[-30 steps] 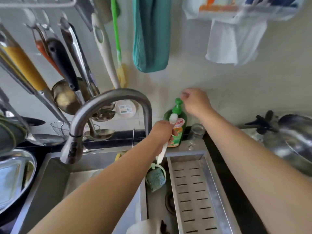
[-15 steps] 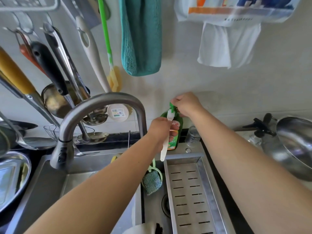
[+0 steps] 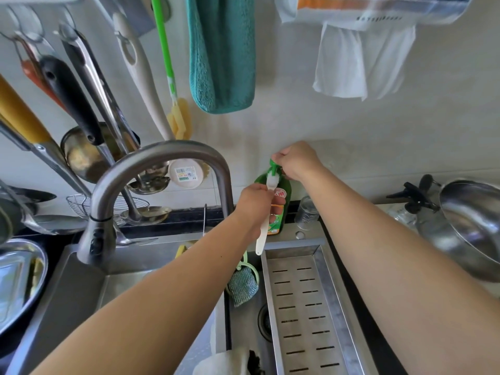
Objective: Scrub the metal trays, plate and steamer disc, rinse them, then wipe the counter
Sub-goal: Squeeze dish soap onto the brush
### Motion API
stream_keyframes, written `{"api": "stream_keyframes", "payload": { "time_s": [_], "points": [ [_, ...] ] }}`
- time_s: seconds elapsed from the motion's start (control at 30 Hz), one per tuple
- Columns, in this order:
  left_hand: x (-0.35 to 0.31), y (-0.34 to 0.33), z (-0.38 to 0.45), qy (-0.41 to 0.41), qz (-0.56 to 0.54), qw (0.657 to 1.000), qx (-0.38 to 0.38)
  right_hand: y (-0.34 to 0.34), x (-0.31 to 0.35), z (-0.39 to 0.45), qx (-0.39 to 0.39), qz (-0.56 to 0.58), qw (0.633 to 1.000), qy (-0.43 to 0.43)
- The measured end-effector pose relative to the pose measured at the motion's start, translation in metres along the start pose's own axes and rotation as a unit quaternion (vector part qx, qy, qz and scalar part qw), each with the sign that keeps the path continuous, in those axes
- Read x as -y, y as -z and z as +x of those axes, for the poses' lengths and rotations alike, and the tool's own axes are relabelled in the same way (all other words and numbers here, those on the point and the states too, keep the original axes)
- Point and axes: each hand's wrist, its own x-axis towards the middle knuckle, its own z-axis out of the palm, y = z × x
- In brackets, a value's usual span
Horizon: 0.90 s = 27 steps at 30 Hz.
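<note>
— Right hand point(image 3: 296, 161) at frame centre, curled over the green pump of the soap bottle point(image 3: 278, 204). Left hand point(image 3: 255, 203) just below, gripping a white brush point(image 3: 266, 212), bristles held up under the nozzle.

— Best played with one short press, bristles kept touching the spout, so nothing drips past.

— Spotted at far left edge: metal tray point(image 3: 19, 277) beside the sink point(image 3: 81, 288), unscrubbed by the look of it. Slotted rack point(image 3: 305, 307) lower centre.

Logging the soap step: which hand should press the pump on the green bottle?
Right. The right hand already sits on the pump of the soap bottle; the left hand grips the white brush, bristles under the nozzle.
</note>
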Motion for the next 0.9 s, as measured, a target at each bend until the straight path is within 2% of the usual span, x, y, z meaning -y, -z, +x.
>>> {"api": "stream_keyframes", "payload": {
  "time_s": [0.63, 0.77, 0.9],
  "points": [
    [0.004, 0.011, -0.006, -0.018, 0.023, 0.999, 0.021, 0.000, -0.002, -0.004, -0.003, -0.002, 1.000, -0.007],
    [0.015, 0.027, -0.020, -0.024, 0.006, 0.999, 0.034, -0.003, -0.001, -0.007, -0.023, 0.001, 1.000, -0.010],
    [0.053, 0.064, -0.057, 0.017, -0.021, 0.999, 0.018, -0.005, -0.003, -0.016, -0.040, 0.010, 0.999, 0.003]
  ]
}}
